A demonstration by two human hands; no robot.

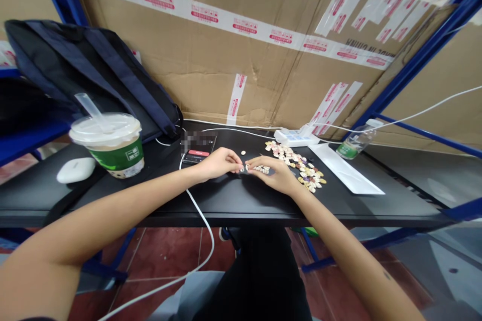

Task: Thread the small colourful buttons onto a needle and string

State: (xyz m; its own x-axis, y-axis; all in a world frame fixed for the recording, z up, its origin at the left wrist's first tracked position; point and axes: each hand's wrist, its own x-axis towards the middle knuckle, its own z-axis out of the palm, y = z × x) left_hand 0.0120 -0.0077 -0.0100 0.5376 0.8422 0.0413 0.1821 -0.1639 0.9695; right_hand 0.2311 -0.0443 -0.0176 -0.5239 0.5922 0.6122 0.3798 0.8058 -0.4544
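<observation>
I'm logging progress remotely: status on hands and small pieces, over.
Left hand, right hand: small bead-like pieces at fingertips. Loose pile beside right hand. White cable under left forearm.

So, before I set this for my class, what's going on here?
A person is working over a black table. Their left hand and right hand are close together, and each appears to pinch a small pale piece. A loose spread of mixed-colour pieces lies to the right; a lidded cup stands off to the left.
</observation>
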